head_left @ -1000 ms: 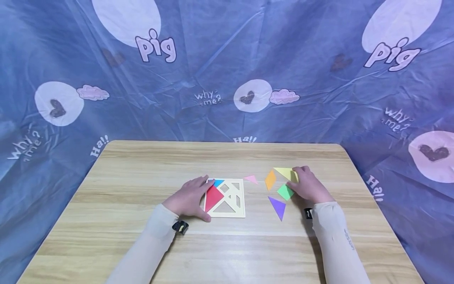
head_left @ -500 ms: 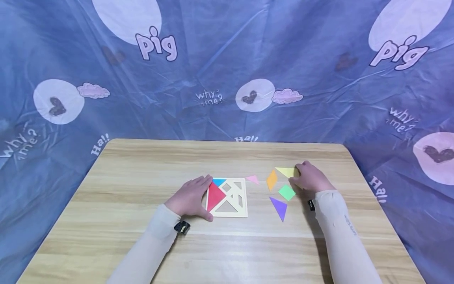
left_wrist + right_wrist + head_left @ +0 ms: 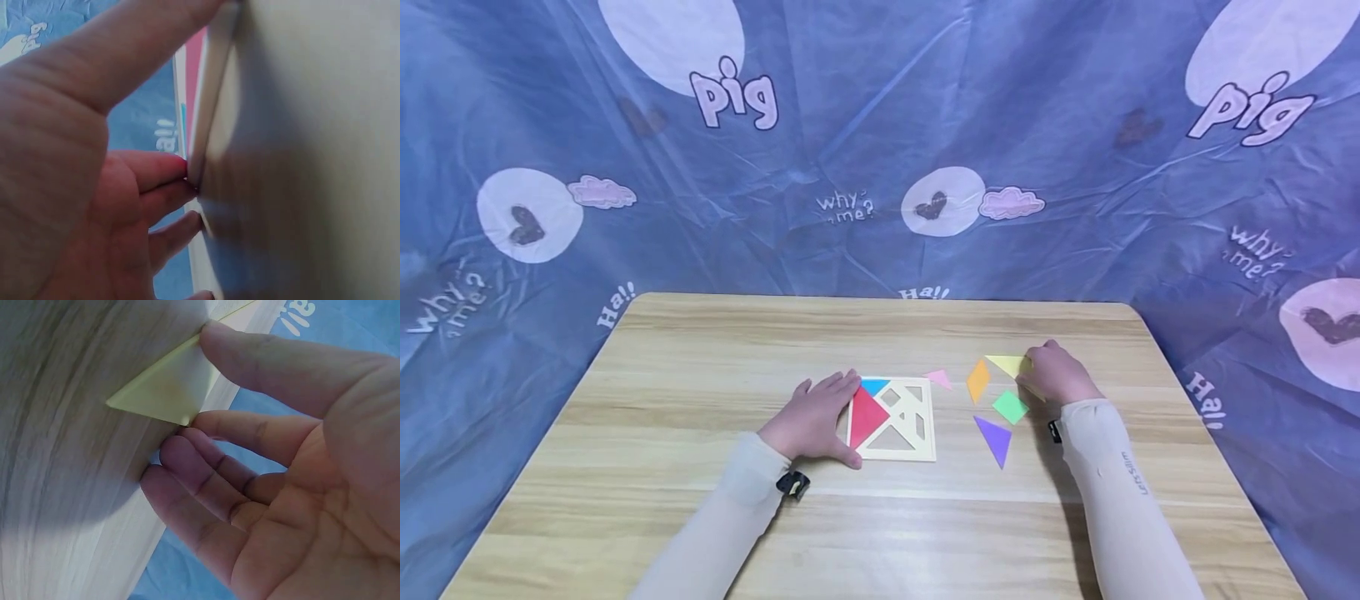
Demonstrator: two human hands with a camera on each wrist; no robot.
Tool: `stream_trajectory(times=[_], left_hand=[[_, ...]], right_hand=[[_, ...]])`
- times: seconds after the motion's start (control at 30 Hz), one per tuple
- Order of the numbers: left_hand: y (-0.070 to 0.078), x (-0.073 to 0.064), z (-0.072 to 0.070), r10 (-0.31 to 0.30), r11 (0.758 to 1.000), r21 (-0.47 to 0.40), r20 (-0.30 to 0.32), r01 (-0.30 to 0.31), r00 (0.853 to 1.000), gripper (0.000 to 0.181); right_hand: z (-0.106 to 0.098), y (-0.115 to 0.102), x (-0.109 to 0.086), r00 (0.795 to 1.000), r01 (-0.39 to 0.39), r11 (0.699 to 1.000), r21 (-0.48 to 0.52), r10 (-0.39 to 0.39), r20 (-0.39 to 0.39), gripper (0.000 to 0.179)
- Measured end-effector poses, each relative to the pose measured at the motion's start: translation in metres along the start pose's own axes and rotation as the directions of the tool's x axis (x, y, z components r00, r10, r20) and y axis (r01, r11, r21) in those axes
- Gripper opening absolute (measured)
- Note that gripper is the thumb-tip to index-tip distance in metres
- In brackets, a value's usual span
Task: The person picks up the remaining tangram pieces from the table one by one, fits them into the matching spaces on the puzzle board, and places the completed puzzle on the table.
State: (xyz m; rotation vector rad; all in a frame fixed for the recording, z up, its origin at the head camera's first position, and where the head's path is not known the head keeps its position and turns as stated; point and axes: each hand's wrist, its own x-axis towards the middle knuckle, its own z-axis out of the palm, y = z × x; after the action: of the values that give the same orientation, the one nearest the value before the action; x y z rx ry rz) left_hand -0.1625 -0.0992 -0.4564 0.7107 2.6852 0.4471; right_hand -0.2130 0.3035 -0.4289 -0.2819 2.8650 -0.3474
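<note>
My left hand (image 3: 812, 421) holds the left side of a cream tangram board (image 3: 895, 455), thumb at the near corner and index finger at the far one. A large red triangle (image 3: 867, 417) and a blue piece (image 3: 874, 387) lie in its slots; the other cut-outs show bare. Over at the right, my right hand (image 3: 1060, 375) pinches a yellow triangle (image 3: 159, 387) between thumb and index finger. The triangle is low over the wood, partly covered by the fingers in the head view. The remaining right fingers are bent, their tips close to the tabletop.
Between the hands lie a pink triangle (image 3: 939, 379), an orange parallelogram (image 3: 977, 382), a green square (image 3: 1011, 407) and a purple triangle (image 3: 996, 440). The wooden table (image 3: 880, 533) ends at a blue printed curtain (image 3: 775, 208) behind and at the sides.
The right hand has drawn back from the green square and settled at the yellow triangle's right end. The left hand stays on the board; the whole head view has shifted slightly.
</note>
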Motion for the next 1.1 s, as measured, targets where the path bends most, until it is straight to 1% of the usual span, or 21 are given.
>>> stream_trajectory(times=[0.1, 0.23, 0.5, 0.83, 0.97, 1.1], left_hand=[[0.003, 0.001, 0.003, 0.011, 1.0, -0.01, 0.002, -0.011, 1.0, 0.13], [0.006, 0.001, 0.004, 0.005, 1.0, -0.014, -0.009, -0.005, 1.0, 0.131], [0.005, 0.002, 0.006, 0.011, 1.0, -0.007, -0.016, -0.011, 1.0, 0.129], [0.008, 0.0, 0.01, 0.009, 1.0, 0.015, -0.031, -0.009, 0.999, 0.127], [0.011, -0.002, 0.011, 0.009, 1.0, 0.011, -0.031, -0.009, 0.999, 0.126], [0.014, -0.004, 0.011, 0.006, 1.0, 0.011, -0.026, -0.006, 1.0, 0.125]], right_hand=[[0.0, -0.002, 0.0, 1.0, -0.013, 1.0, -0.002, 0.013, 0.002, 0.027], [0.001, 0.0, 0.0, 1.0, -0.03, 1.0, 0.008, 0.03, 0.002, 0.033], [0.006, 0.004, -0.001, 0.999, -0.044, 0.999, 0.02, 0.044, -0.015, 0.039], [0.012, 0.01, -0.005, 0.997, -0.039, 0.999, 0.035, 0.042, -0.066, 0.041], [0.014, 0.011, -0.006, 0.996, -0.053, 0.997, 0.059, 0.056, -0.067, 0.046], [0.016, 0.012, -0.007, 0.997, -0.046, 0.991, 0.123, 0.053, -0.053, 0.051]])
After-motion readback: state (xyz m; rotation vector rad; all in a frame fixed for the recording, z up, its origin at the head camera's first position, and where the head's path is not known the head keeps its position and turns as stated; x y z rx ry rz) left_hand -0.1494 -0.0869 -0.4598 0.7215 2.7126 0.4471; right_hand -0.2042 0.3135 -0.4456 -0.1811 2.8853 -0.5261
